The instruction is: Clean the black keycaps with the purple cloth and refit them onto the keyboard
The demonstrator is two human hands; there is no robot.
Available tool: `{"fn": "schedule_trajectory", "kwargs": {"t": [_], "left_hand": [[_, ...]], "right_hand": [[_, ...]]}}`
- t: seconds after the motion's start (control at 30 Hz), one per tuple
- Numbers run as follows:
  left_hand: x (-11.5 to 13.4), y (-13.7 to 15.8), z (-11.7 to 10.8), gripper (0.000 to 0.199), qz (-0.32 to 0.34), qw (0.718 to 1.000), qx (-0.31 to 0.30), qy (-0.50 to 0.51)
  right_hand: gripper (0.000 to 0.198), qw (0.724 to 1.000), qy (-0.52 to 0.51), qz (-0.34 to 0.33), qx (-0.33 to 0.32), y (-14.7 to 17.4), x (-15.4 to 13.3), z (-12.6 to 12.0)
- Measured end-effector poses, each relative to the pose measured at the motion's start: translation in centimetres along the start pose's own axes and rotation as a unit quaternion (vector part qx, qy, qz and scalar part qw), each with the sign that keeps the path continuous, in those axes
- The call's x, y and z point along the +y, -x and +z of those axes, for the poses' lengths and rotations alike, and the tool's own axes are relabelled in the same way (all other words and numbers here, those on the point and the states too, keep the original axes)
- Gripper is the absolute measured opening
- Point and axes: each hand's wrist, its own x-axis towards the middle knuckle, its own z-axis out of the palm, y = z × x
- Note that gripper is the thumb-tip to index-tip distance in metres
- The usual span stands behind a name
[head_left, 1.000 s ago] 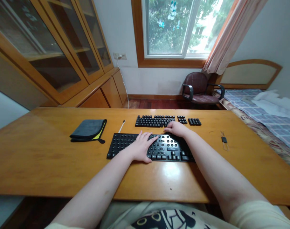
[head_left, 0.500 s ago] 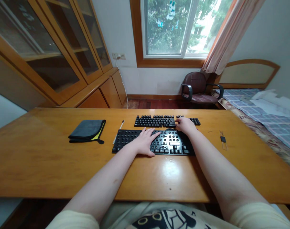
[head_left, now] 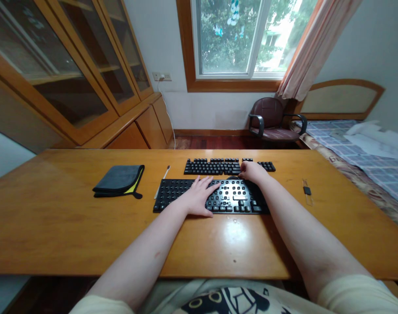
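A black keyboard lies before me with most of its keycaps off; several remain along its near row. My left hand rests on its middle, fingers spread flat. Behind it, loose black keycaps are laid out in keyboard order. My right hand is at the right part of these keycaps, just beyond the keyboard's far edge. Its thumb and fingers are pinched together, and whatever is between them is too small to make out. A coiled dark cable shows between the keyboard and the keycaps.
A white-handled brush lies by the keyboard's left end. Further left sits a folded grey cloth with yellow lining. To the right is a small wire keycap puller. Past the desk stands an office chair.
My right hand has drawn its fingers closer together and shifted slightly toward the keyboard's far edge. My left hand stays spread on the keyboard.
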Motion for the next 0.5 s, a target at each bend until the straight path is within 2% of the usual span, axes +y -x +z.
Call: {"fn": "schedule_trajectory", "kwargs": {"t": [0.37, 0.5], "left_hand": [[1.6, 0.6, -0.6, 0.111, 0.018, 0.999, 0.014, 0.024], [1.7, 1.0, -1.1, 0.1, 0.011, 0.999, 0.032, 0.036]], "right_hand": [[0.018, 1.0, 0.01, -0.008, -0.001, 0.1, -0.1, 0.0], [0.017, 1.0, 0.016, -0.006, 0.002, 0.6, 0.3, -0.8]]}}
